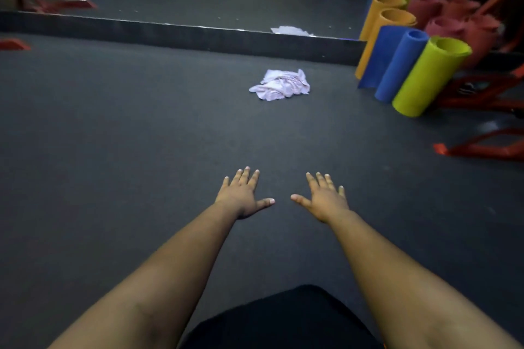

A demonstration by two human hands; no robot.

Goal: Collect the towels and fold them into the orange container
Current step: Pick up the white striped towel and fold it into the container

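Dark gym floor (113, 136) | crumpled towel (279, 85) ahead, well apart from grips | left grip (243, 193), right grip (326, 198) splayed, empty

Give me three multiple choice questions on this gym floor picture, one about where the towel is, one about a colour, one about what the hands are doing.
1. Where does the crumpled towel lie?
A. on the dark floor ahead of the hands
B. in the left hand
C. on the rolled mats

2. What colour is the nearest rolled mat?
A. red
B. yellow-green
C. white

3. How are the left hand and right hand?
A. fists
B. gripping the towel
C. open, fingers spread

Answers: 1 A, it sits alone on the floor; 2 B, its roll is yellow-green; 3 C, both hold nothing.
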